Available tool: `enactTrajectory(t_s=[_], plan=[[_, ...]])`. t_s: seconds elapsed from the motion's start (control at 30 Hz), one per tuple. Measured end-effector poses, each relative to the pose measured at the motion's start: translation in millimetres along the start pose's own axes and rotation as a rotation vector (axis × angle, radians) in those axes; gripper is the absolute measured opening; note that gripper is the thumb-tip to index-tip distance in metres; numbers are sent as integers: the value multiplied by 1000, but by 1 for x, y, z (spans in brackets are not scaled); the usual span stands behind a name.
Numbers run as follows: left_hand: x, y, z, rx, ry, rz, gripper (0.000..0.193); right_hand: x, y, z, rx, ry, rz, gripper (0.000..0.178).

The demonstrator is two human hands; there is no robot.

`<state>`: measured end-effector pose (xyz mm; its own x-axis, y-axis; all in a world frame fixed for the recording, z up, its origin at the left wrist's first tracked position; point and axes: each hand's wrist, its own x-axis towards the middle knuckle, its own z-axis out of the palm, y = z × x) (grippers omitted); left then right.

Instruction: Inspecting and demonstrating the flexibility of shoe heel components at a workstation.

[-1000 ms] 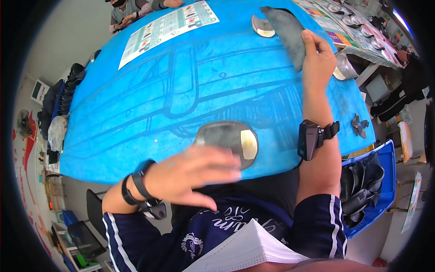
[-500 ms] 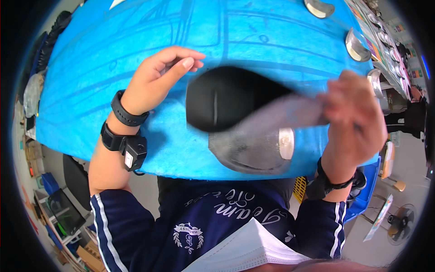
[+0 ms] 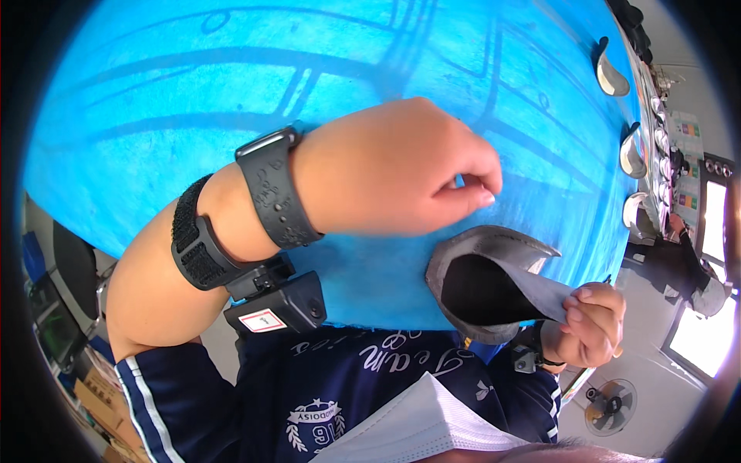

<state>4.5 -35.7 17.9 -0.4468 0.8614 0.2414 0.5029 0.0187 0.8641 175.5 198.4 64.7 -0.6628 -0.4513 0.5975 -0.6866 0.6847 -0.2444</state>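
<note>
My left hand (image 3: 409, 170) is over the table, its fingers curled and thumb tip close to them. A small gap shows blue table, and I see nothing in its grip. My right hand (image 3: 594, 324), low on the right, pinches the narrow end of a thin, flexible, insole-shaped piece (image 3: 482, 289), black on one face and grey on the other. It bends into a curl over a dark grey curved shell-like piece (image 3: 494, 239) near the table's front edge. The flexible piece hides part of this shell; I cannot tell whether they touch.
The blue table (image 3: 347, 77) curves across the view. Along its right side lie several dark curved pieces with pale insides, one a curved piece (image 3: 633, 154). A fan (image 3: 610, 405) stands at lower right. Another person (image 3: 679, 270) is beyond the table's right side.
My view has turned. My left hand has moved right and curled its fingers. My right hand has lowered the flexible piece toward the shell, still holding its narrow end.
</note>
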Motion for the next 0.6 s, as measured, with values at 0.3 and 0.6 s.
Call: enactTrajectory(t_s=[0.3, 0.6], plan=[[-6, -3, 13, -35, 82, 39, 9, -5, 4, 11, 31, -72, -113, 22], [-7, -3, 19, -110, -57, 28, 9, -7, 7, 4, 29, -59, -48, 17]])
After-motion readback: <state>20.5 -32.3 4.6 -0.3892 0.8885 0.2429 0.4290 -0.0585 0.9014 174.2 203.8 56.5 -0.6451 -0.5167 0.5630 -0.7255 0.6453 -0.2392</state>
